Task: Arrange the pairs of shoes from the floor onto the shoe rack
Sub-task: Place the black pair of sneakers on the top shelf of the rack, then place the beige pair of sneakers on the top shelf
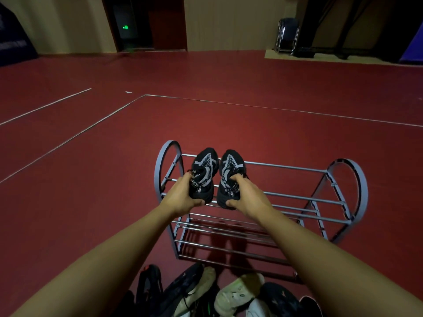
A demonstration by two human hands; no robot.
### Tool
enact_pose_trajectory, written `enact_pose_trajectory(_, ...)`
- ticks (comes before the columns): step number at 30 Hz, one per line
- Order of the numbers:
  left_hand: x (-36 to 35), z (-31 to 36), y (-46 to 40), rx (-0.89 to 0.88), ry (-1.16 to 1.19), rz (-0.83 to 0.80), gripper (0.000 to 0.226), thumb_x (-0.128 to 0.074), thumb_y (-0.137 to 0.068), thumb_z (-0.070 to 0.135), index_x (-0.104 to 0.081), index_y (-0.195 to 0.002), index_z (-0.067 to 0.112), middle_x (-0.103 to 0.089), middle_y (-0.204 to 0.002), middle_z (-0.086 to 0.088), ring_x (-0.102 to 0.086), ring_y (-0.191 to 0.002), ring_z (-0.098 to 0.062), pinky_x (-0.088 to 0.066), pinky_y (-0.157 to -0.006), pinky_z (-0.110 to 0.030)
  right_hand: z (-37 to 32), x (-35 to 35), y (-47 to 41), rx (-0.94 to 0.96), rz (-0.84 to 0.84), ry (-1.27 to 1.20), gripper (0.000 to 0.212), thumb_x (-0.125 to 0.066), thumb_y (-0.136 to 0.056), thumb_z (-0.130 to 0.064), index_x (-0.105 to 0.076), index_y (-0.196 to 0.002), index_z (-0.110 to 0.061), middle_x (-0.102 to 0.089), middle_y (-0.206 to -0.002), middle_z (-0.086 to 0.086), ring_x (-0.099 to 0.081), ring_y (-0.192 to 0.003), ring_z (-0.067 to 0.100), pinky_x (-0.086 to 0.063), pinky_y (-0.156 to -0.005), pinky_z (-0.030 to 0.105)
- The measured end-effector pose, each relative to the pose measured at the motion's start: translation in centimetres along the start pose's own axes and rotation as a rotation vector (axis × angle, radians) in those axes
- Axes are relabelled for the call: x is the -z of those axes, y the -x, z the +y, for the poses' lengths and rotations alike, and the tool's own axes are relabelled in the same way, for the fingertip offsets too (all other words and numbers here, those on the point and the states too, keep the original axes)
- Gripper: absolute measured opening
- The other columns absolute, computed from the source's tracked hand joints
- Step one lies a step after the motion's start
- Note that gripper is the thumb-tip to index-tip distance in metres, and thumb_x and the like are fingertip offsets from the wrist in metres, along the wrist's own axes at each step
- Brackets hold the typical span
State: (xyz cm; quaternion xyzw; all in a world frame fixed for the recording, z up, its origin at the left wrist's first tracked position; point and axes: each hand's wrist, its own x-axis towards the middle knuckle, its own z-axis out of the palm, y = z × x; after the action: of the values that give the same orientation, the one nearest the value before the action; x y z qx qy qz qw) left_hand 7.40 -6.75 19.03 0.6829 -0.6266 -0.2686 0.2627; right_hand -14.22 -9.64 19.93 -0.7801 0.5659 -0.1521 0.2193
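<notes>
Right now the person is reaching both bare arms forward, each hand gripping one black shoe of a matched pair at the heel end. The left hand point(183, 197) is closing around the left black shoe point(204, 172), fingers tucked into the collar and thumb under the heel; the right hand point(246, 194) is clamping the right black shoe point(230, 177) the same way. Both shoes are dark knit with a pale grey arrow-like pattern running toward the toes and light lettering near the ankle. They are sitting side by side, almost touching, toes pointing away from the person, at the left end of the shoe rack's point(343, 202) top tier; whether the soles are resting fully on the bars I cannot tell.

Grey and metal, the rack is showing thin horizontal rods between two rounded end loops. To the right of the pair the top rods are running bare as far as the right loop, and the lower tiers are holding nothing. The left shoe is sitting just inside the left loop.

Close to the person, a jumble of shoes point(206, 291) is lying on the red floor point(91, 179) just in front of the rack: dark ones and pale whitish ones, overlapping. Beyond the rack the floor is stretching wide, crossed by white lines.
</notes>
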Motion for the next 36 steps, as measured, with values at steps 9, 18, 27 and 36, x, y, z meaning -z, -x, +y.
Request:
enact_pose_trajectory(9, -4.6, -3.0, 6.9, -0.084, -0.048, 0.374, 0.056, -0.061, -0.094, 0.043, -0.036, -0.14, 0.023, -0.04, -0.134, 0.002, -0.044, -0.122, -0.016, -0.045, -0.1, -0.036, 2.6, -4.1, 6.8, 0.137, 0.281, 0.01, 0.064, -0.058, -0.092, -0.039, -0.026, -0.147, -0.03, -0.031, -0.147, -0.007, -0.037, -0.135, 0.016, -0.044, -0.106, 0.038)
enact_pose_trajectory(18, -14.2, -10.9, 13.0, -0.046, -0.215, -0.174, 0.043, -0.051, -0.089, 0.056, -0.057, -0.116, 0.023, -0.053, -0.113, 0.002, -0.056, -0.106, -0.021, -0.048, -0.085, -0.036, 9.2, -12.4, 13.5, 0.038, -0.197, 0.148, 0.052, -0.05, -0.095, -0.049, -0.038, -0.141, -0.029, -0.045, -0.139, -0.005, -0.049, -0.124, 0.021, -0.046, -0.096, 0.038)
enact_pose_trajectory(27, -22.8, -17.8, 14.5, 0.266, -0.265, -0.634, 0.056, -0.057, -0.086, 0.059, -0.054, -0.125, 0.019, -0.053, -0.129, -0.008, -0.058, -0.105, -0.025, -0.048, -0.094, -0.037, 17.4, -20.1, 17.6, -0.243, -0.513, -0.006, 0.061, -0.058, -0.084, -0.054, -0.046, -0.137, -0.026, -0.055, -0.132, 0.004, -0.055, -0.119, 0.026, -0.048, -0.095, 0.043)
enact_pose_trajectory(36, -30.5, -20.3, 12.3, 0.401, -0.14, -0.701, 0.065, -0.066, -0.085, 0.058, -0.05, -0.136, 0.022, -0.055, -0.134, -0.005, -0.057, -0.12, -0.023, -0.047, -0.103, -0.039, 23.9, -27.6, 16.7, -0.308, -0.625, -0.046, 0.051, -0.035, -0.078, -0.08, -0.052, -0.094, -0.035, -0.06, -0.095, -0.013, -0.06, -0.084, 0.011, -0.054, -0.073, 0.037)
